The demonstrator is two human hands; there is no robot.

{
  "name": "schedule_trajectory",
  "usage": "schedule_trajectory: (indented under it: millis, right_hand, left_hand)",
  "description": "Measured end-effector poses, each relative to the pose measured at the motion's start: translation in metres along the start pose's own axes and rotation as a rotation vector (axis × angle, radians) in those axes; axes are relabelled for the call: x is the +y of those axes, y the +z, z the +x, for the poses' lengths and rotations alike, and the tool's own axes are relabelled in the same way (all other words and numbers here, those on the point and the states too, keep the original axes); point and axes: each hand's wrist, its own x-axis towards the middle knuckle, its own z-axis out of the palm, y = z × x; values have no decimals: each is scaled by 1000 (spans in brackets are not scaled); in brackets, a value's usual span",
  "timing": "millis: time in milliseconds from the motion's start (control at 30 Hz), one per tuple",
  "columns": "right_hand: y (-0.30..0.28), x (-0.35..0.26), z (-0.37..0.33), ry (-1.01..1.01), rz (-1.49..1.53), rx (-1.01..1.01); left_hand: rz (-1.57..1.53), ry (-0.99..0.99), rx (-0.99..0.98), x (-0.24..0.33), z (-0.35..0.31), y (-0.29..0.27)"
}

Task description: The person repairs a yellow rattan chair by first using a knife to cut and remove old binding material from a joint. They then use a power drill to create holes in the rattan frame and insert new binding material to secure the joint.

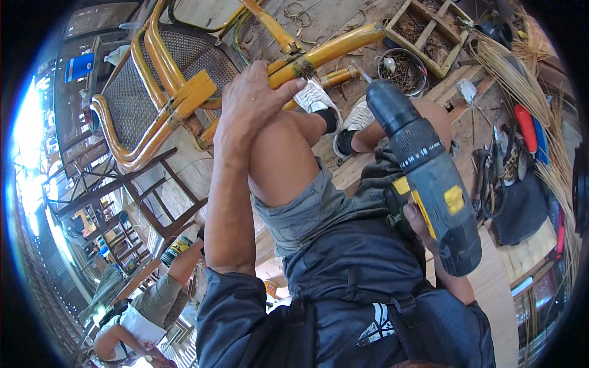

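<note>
A seated person is looking down over their own knees at a yellow rattan chair frame [184, 86] lying tilted on the wooden floor [350, 18] in front of them. The left hand [251, 101] is clasping one of the frame's yellow poles [325, 52], fingers wrapped over it where it is crossing above the left knee. The right hand [420, 224] is gripping the handle of a black and yellow cordless drill [423, 168], its bit pointing up and away toward the pole without touching it. The frame is looking stiff and fairly light, with a glossy, possibly slippery finish, so it is probably best held firmly near a joint, as the left hand is doing. The woven cane seat panel [126, 83] is looking more delicate and less suited to gripping. The drill is appearing heavy at its battery end. White sneakers [316, 98] are resting on the floor beneath the pole. A round bowl [402, 70] of small parts, bundles of cane strips [515, 73] and scattered hand tools [527, 126] are lying to the right. Another person [147, 306] is crouching at lower left.
</note>
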Motion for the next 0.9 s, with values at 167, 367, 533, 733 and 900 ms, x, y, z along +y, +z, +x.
schedule_trajectory:
  millis: [167,367,533,733,900]
  right_hand:
    - [2,-4,3,9,93,53]
    - [8,9,2,163,139,-177]
    - [3,-9,28,95,420,-145]
    - [7,-17,43,140,383,-205]
    - [4,-10,40,157,385,-281]
  left_hand:
    - [45,-115,-9,12,-2,-3]
    - [-29,126,545,17,-17,16]
    - [-1270,-82,200,86,-93,45]
    - [-2169,11,-594,86,-88,74]
    - [-2202,34,-808,78,-78,74]
